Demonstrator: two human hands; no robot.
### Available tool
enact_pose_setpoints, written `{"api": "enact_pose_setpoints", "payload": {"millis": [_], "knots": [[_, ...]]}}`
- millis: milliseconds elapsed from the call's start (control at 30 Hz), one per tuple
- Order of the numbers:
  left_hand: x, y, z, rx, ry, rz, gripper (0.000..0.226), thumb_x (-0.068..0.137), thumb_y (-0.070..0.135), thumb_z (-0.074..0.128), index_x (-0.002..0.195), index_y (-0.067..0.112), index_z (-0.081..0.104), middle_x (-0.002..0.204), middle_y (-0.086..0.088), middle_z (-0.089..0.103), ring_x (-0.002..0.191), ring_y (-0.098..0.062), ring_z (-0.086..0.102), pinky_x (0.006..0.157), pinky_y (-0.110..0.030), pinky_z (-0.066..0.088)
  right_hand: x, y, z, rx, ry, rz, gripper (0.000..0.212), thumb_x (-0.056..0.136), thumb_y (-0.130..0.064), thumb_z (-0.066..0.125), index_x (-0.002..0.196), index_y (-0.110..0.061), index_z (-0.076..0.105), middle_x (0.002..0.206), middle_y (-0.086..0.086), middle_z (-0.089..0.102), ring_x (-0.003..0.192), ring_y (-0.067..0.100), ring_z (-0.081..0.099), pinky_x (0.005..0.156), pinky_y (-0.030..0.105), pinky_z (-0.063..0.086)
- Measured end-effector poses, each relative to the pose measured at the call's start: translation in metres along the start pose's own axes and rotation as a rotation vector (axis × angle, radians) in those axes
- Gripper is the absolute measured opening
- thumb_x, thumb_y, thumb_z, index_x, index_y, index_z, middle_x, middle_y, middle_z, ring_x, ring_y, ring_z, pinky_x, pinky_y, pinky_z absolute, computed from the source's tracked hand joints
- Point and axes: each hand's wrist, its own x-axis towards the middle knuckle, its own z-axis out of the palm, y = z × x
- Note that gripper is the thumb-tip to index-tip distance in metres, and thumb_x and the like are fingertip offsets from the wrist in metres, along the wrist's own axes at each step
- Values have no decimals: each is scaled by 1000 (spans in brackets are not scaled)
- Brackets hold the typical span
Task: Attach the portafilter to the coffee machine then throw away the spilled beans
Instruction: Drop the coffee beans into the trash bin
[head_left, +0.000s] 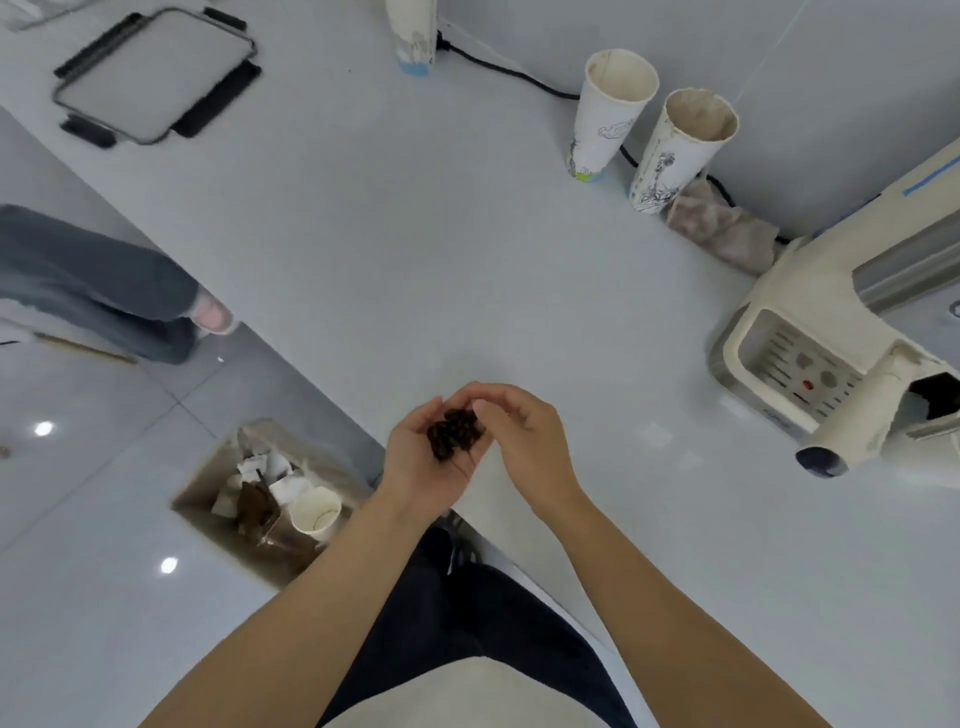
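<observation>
A dark heap of coffee beans (453, 430) lies in the cupped palm of my left hand (415, 462), held just over the near edge of the white counter (415, 249). My right hand (524, 436) is beside it, its fingertips touching the top of the heap. The cream coffee machine (810, 332) stands at the right edge of the view. The portafilter handle (852, 431) sticks out from it toward me, with its dark end cap low. A bin (260, 499) with paper scraps and a cup sits on the floor to the left, below the counter edge.
Two tall paper cups (613, 114) (680, 150) and a crumpled cloth (722, 228) stand near the back wall, with a black cable (509, 73) behind them. A lidded container (156, 73) lies at the far left of the counter. Another person's leg (104, 286) is on the floor to the left.
</observation>
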Motion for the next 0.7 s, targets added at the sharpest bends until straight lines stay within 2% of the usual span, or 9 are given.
{"api": "enact_pose_setpoints", "payload": {"millis": [133,233,333,400,500,633,700], "knots": [[-26,0,-25,-209,49,170,30,93,18,38,84,3,62,77,-8,69,73,-19,69,70,-27,59,-16,7,33,203,-79,35,43,88,3,46,65,-25,69,69,-17,68,71,-10,62,69,5,48],[-45,4,-45,-272,75,265,24,88,17,44,86,4,65,80,-6,69,77,-17,68,78,-26,55,-29,17,64,250,-116,80,44,91,1,44,65,-24,68,73,-18,66,73,-12,61,77,11,50],[-61,5,-66,-330,126,323,34,93,21,39,77,6,65,73,-5,68,72,-16,67,73,-25,55,-43,34,94,256,-127,95,43,92,-2,42,67,-27,67,80,-10,67,83,0,63,85,24,51],[-66,4,-82,-377,156,348,30,93,21,40,80,7,63,73,-5,67,80,-17,64,81,-26,50,-50,45,112,250,-141,123,44,92,-6,43,64,-28,68,79,-12,68,88,8,63,89,31,52],[-66,4,-111,-443,185,369,24,91,20,43,83,9,62,80,-3,64,88,-15,59,88,-25,46,-57,62,131,216,-181,192,41,92,-10,45,62,-27,68,72,-14,69,82,5,63,83,28,52],[-55,4,-148,-521,191,337,21,90,19,47,79,11,62,76,1,62,81,-12,59,78,-20,49,-53,92,152,181,-188,280,37,89,-11,49,62,-25,69,73,-9,69,81,6,64,79,25,53],[-42,6,-171,-563,212,320,20,90,19,48,79,11,63,74,0,63,81,-12,59,78,-20,49,-46,115,166,164,-191,334,35,89,-11,51,62,-24,70,70,-9,70,81,8,65,78,25,54]]}}
